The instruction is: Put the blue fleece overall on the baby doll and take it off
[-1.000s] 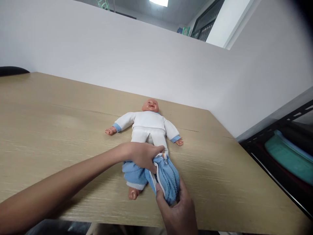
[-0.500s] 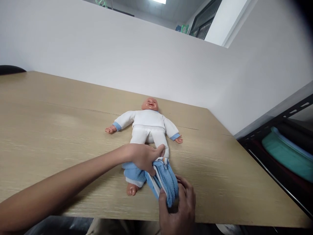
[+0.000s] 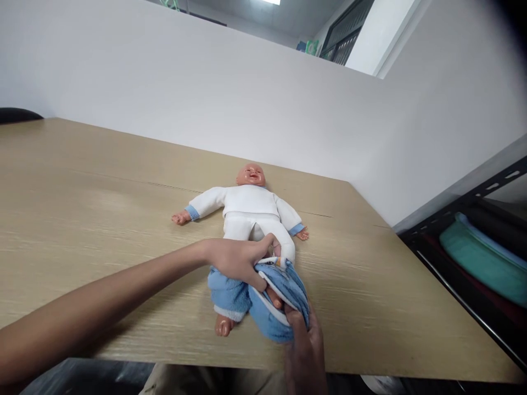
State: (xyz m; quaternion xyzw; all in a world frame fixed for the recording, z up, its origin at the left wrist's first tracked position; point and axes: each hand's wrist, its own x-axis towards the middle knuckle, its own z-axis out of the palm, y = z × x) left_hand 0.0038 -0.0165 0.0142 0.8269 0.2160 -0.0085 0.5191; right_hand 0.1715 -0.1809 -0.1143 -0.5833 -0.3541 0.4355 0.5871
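A baby doll [image 3: 251, 200] in a white top with blue cuffs lies on its back, head away from me. Blue fleecy pants [image 3: 230, 293] with white trim are gathered low on its legs. One bare foot shows below the cuff on the left; the other foot is partly visible inside the bunched cloth on the right. My left hand [image 3: 242, 262] lies across the legs, its fingers closed on the pants' upper edge. Lower right, my right hand [image 3: 307, 334] grips the opening of the pants leg, thumb inside and fingers hidden behind the cloth.
The doll lies on a wooden table [image 3: 102, 203] against a white partition wall [image 3: 206, 93]. To the right stands a black metal rack [image 3: 465, 291] holding a green bin-like object [image 3: 481, 258]. A dark rounded object [image 3: 18, 115] shows at the far left.
The right pants leg has been spread wider, and the doll's foot now shows inside it. My right thumb has moved into the opening. The doll's arm on the left has shifted slightly outward.
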